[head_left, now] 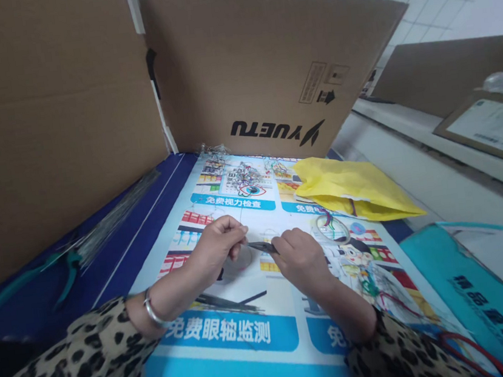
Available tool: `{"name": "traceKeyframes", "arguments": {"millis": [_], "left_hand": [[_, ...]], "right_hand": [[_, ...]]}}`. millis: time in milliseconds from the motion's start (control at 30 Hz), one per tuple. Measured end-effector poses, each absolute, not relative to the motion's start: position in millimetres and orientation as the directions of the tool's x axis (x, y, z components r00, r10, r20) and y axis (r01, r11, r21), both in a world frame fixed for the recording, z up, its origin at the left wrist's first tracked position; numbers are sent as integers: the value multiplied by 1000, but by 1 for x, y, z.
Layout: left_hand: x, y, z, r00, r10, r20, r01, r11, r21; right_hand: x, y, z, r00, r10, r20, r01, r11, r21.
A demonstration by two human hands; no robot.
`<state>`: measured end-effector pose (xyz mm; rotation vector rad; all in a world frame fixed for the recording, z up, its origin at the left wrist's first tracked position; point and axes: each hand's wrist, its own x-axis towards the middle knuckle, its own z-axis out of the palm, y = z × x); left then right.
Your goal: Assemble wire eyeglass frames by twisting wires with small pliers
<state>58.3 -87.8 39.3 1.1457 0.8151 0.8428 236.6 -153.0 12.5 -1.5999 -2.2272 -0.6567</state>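
Observation:
My left hand (221, 241) is closed in a pinch over the printed mat, thumb and forefinger together on a thin wire (241, 215) that rises from the fingertips. My right hand (302, 260) is wrapped round a dark, narrow-tipped hand tool (262, 247). The tool's tip points left and reaches close to the left fingertips; whether it touches the wire is too small to tell. Most of the tool is hidden in my fist. Several dark thin strips (233, 302) lie on the mat below my hands.
Teal-handled pliers (71, 266) and a bundle of wires (117, 214) lie at the left. Tangled wire scraps (245, 177) lie at the back, before a cardboard wall (263, 58). On the right are a yellow pouch (352, 185), a clear ring (334, 230) and a teal packet (485, 300).

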Motion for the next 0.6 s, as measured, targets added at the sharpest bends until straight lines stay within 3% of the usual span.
{"name": "traceKeyframes", "arguments": {"millis": [167,300,467,600], "left_hand": [[57,-85,41,440,897,-33,28,23,999],[54,-84,45,469,878,92,212,-213,954],[50,-86,53,612,753,242,380,-548,745],[49,-88,52,759,610,229,436,-737,517]], "right_hand": [[236,-154,15,-351,807,475,936,319,150],[237,-155,20,-372,843,388,926,364,99],[237,-156,25,-379,902,209,922,386,3],[236,-158,27,-378,918,122,922,385,-38]]}}
